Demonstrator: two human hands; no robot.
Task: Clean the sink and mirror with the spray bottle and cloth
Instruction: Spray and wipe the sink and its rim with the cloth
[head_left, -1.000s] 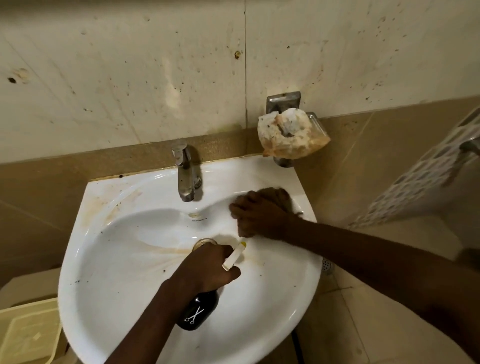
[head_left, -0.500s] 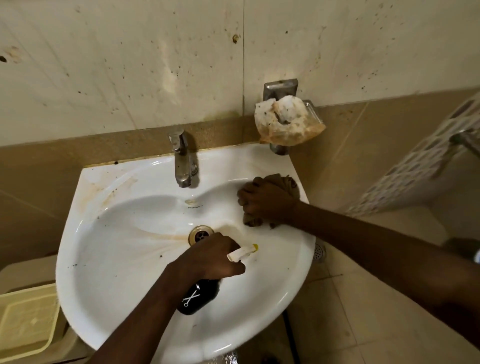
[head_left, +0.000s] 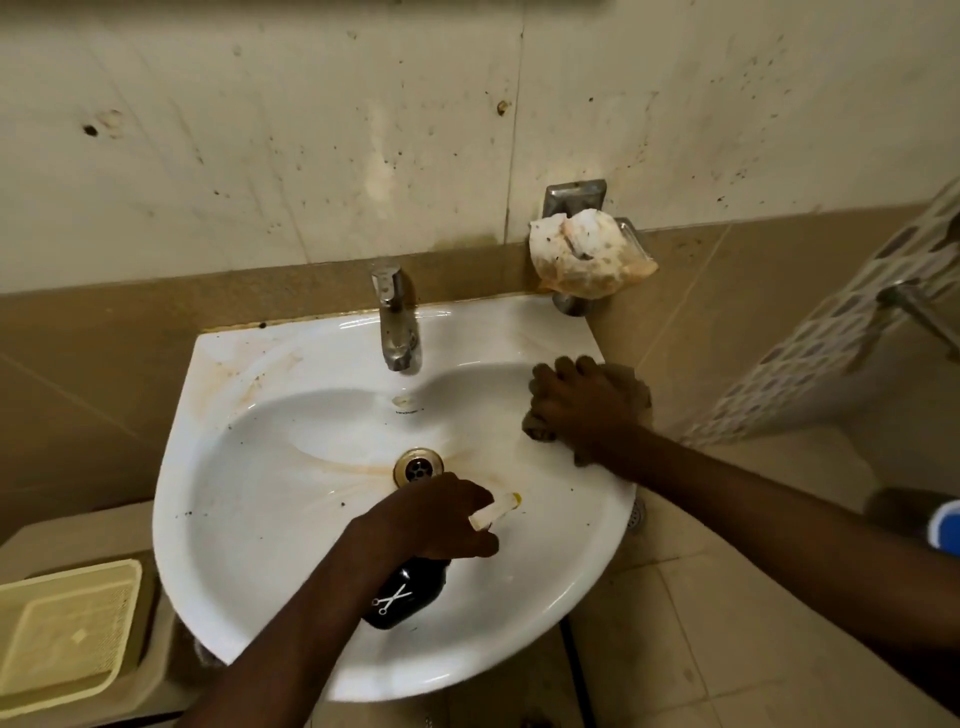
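A white sink (head_left: 249, 519) with brown stains hangs on a tiled wall. My left hand (head_left: 441, 519) grips a black spray bottle (head_left: 402, 597) with a scissors mark over the basin, its pale nozzle pointing right, just below the drain (head_left: 418, 466). My right hand (head_left: 582, 405) presses a dark brown cloth (head_left: 636, 387) onto the sink's right rim; most of the cloth is hidden under the fingers. No mirror is in view.
A chrome tap (head_left: 392, 322) stands at the back of the sink. A wall soap holder with a crumpled stained wrapper (head_left: 587, 254) sits above the right rear corner. A yellow plastic tray (head_left: 62, 634) lies at lower left. A patterned cloth (head_left: 831, 332) hangs at right.
My right hand slid the cloth from the inner basin outward to the right rim. My left hand and the bottle stayed near the drain.
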